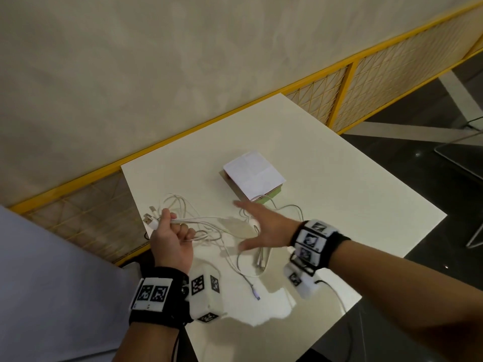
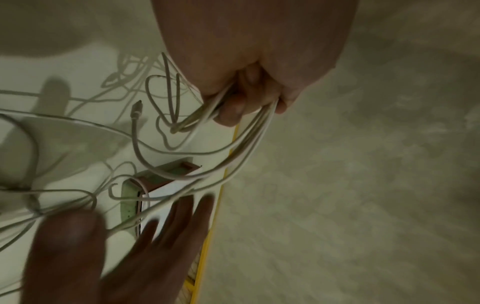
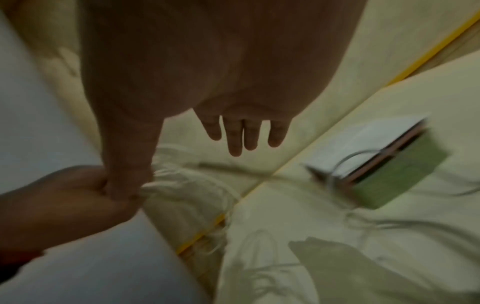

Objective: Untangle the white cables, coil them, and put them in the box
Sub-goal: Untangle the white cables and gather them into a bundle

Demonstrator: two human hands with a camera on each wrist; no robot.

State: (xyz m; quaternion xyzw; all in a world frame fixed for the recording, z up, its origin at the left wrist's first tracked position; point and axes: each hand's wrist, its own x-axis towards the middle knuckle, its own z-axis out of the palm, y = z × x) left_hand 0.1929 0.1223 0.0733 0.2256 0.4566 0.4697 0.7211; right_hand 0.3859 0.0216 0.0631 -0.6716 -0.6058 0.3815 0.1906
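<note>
Head view: white table (image 1: 326,163) set against a yellow-framed rail (image 1: 198,124). Box (image 1: 271,196) sits mid-table, green walls, brownish inner edge. A creased white sheet (image 1: 254,175) covers nearly all of its top, so most of the inside is hidden. One cable runs in under the sheet at the near edge; what else lies inside, cannot tell.

Cables (image 1: 209,231): white, loose tangle spread on the table between box and near edge. Several strands loop left of the box, others trail toward the near edge, one ending in a small plug (image 1: 257,296). USB plugs (image 1: 151,219) stick out past the left fist.

Left hand (image 1: 171,240): raised above the table's left corner, fingers curled tight round a bundle of strands. Left wrist view confirms it, strands passing through the fist and hanging in long loops toward the box (image 2: 155,179).

Right hand (image 1: 264,228): over the tangle, just short of the box, palm down, fingers straight and spread, thumb out. Holds nothing. Blurred in all three views. Right wrist view shows the fingers (image 3: 235,133) apart, box (image 3: 397,176) to the right, sheet (image 3: 363,139) on top, a cable looping in at its edge.

Marker bands on both wrists.
</note>
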